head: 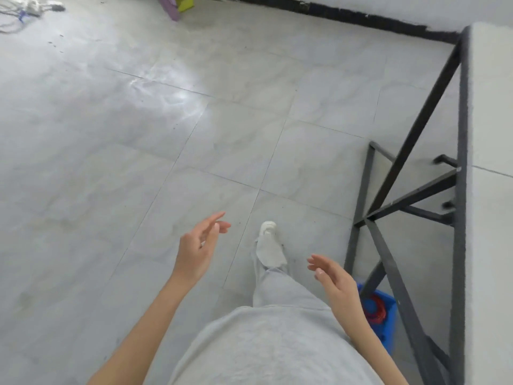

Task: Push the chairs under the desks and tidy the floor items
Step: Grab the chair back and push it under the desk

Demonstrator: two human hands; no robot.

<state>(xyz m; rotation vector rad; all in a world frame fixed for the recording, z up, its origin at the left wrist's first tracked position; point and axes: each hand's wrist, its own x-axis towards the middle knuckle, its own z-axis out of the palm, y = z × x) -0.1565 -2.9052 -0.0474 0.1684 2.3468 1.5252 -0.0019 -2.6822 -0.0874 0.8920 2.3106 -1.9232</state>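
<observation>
Both hands loose, nothing in either grip: left hand (195, 252), right hand (337, 284). Blue plastic bucket (384, 320) sits just right of the right hand, under the white black-framed tabletop (488, 190).

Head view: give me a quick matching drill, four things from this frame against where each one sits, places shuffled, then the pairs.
Things:
1. blue bin
2. tangle of cables
3. white shoe
4. purple and lime-green item

Places:
A. far left corner of the floor, top of the frame
B. under the black desk frame, beside the right hand
C. top centre, near the black baseboard
D. on the tiles between the left hand and the right hand

Pairs: 1-B, 2-A, 3-D, 4-C
</observation>
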